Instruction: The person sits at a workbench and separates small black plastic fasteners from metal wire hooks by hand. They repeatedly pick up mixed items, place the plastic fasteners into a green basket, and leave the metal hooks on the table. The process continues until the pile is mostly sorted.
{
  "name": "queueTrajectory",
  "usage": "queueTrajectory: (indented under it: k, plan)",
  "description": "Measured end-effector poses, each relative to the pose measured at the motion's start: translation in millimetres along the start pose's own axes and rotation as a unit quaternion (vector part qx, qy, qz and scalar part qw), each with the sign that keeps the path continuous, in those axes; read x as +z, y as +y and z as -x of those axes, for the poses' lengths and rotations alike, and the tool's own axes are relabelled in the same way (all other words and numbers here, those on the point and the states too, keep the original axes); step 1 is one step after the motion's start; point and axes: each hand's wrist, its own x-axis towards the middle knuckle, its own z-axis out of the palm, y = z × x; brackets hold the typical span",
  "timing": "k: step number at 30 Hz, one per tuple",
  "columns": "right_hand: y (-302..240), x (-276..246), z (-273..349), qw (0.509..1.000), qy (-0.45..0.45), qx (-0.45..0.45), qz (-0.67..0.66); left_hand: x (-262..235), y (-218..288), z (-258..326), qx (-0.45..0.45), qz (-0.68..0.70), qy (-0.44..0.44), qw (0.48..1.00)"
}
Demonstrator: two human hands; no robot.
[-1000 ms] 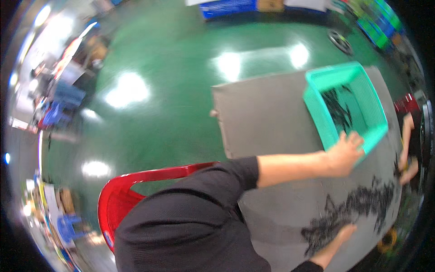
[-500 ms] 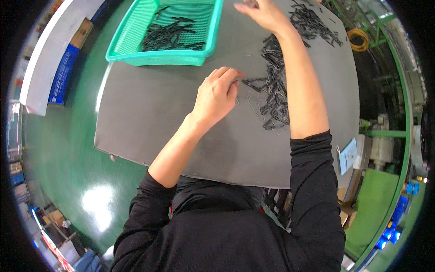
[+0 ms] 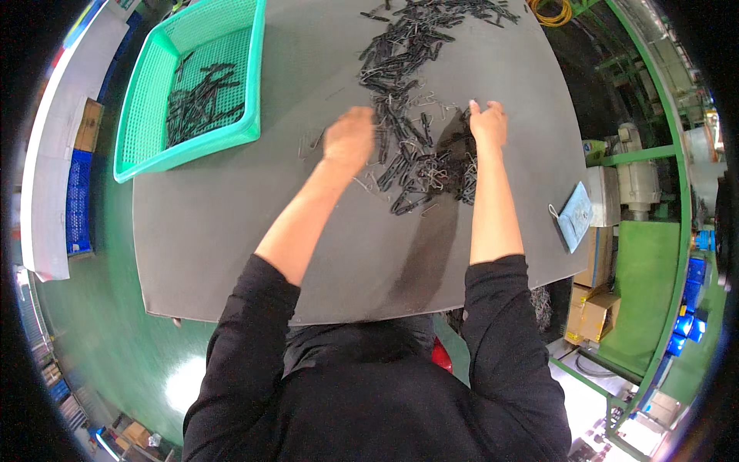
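Note:
A long pile of narrow black pieces [image 3: 408, 46] runs down the grey table [image 3: 292, 254], with thin bent wire pieces [image 3: 435, 177] mixed in at its near end. My left hand [image 3: 350, 142] is at the pile's left edge, smeared by motion, so its fingers and anything in them cannot be made out. At the right edge, my right hand [image 3: 489, 127] reaches down beside several black pieces, its thumb apart from the fingers, and no held piece shows. A green mesh basket [image 3: 192, 158] at the far left contains more black pieces [image 3: 204, 104].
A light blue face mask [image 3: 574, 217] lies by the table's right edge. Cardboard boxes [image 3: 593, 312] and green machine framing [image 3: 643, 154] stand to the right. Beyond the table's left side are a blue crate [image 3: 79, 200] and green floor [image 3: 108, 300].
My right hand has come back from the far part of the pile to its near right side. My left hand is still by the pile's left edge, now blurred. The view has shifted right.

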Motion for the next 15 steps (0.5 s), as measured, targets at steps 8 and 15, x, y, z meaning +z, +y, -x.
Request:
queueTrajectory:
  k: [8, 15]
  plan:
    - [2, 19, -47, 0.92, -0.281, -0.175, -0.208, -61, -31, -3, -0.147, 0.367, -0.129, 0.91]
    - [59, -37, -17, 0.898, -0.321, -0.264, -0.146, -49, 1, -14, -0.096, 0.309, -0.115, 0.939]
